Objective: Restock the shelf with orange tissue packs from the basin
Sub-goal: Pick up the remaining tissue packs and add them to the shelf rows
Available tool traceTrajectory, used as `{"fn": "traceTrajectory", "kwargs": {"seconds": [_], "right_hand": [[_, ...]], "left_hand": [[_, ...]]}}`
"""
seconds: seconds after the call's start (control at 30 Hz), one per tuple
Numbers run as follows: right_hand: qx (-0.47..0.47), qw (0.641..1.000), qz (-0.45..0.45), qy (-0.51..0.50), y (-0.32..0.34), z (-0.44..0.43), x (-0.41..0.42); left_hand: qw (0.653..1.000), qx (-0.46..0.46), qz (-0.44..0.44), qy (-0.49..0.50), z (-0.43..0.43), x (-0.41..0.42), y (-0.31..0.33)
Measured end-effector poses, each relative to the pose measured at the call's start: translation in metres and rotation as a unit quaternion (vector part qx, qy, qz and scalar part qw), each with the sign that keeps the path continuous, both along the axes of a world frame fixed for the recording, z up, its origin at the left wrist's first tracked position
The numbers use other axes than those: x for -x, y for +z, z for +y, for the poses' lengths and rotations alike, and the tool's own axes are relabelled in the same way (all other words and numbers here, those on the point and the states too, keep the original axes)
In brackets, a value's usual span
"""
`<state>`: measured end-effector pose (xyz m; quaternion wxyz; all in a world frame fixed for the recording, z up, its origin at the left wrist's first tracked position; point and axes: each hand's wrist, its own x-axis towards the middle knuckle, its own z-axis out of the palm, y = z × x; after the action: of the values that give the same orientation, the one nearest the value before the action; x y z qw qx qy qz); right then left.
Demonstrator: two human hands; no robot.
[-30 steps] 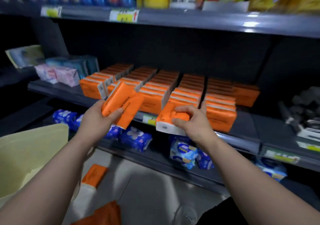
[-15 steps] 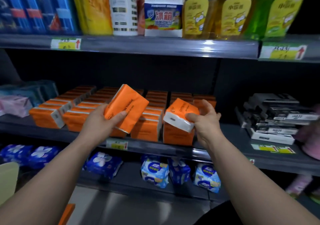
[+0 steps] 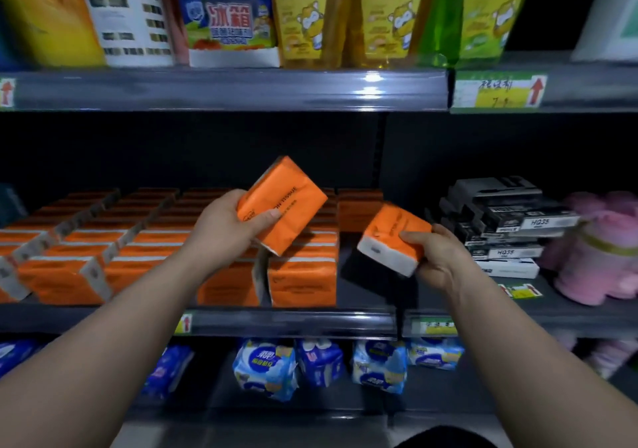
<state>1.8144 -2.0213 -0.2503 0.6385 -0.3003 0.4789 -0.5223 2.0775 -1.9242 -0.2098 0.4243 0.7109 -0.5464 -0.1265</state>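
Observation:
My left hand [image 3: 226, 226] grips an orange tissue pack [image 3: 286, 202], tilted, above the rows of orange tissue packs [image 3: 138, 251] on the middle shelf [image 3: 293, 321]. My right hand [image 3: 436, 252] holds a second orange tissue pack [image 3: 390, 237] with a white end, over a dark gap at the right end of those rows. One more orange stack [image 3: 359, 207] sits at the back of that gap. The basin is out of view.
Black boxes [image 3: 504, 220] and pink packs [image 3: 600, 258] fill the shelf to the right. Bottles and cartons [image 3: 310, 16] stand on the upper shelf. Blue and white packs [image 3: 266, 368] lie on the lower shelf.
My view has swung up and right, so the basin and floor have left the frame. Both hands have carried their packs rightward; the right one now hovers over the gap by the black boxes.

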Motion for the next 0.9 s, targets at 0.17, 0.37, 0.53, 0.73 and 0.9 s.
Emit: {"fn": "traceTrajectory", "kwargs": {"seconds": [0.17,0.37,0.53,0.73,0.9], "right_hand": [[0.023,0.998,0.059,-0.016,-0.013,-0.026,0.019],[0.115,0.969,0.202,-0.084,-0.011,-0.050,0.039],[0.141,0.957,0.240,-0.083,-0.015,-0.066,0.053],[0.137,0.951,0.268,-0.077,-0.035,-0.085,0.048],[0.138,0.961,0.236,-0.049,-0.052,-0.095,0.036]], "left_hand": [[0.998,-0.001,-0.052,-0.038,-0.051,0.027,0.002],[0.981,-0.097,-0.148,-0.079,-0.139,0.064,-0.010],[0.964,-0.155,-0.186,-0.114,-0.187,0.089,-0.024],[0.958,-0.136,-0.220,-0.125,-0.218,0.090,-0.056],[0.940,-0.096,-0.302,-0.125,-0.232,0.080,-0.074]]}}
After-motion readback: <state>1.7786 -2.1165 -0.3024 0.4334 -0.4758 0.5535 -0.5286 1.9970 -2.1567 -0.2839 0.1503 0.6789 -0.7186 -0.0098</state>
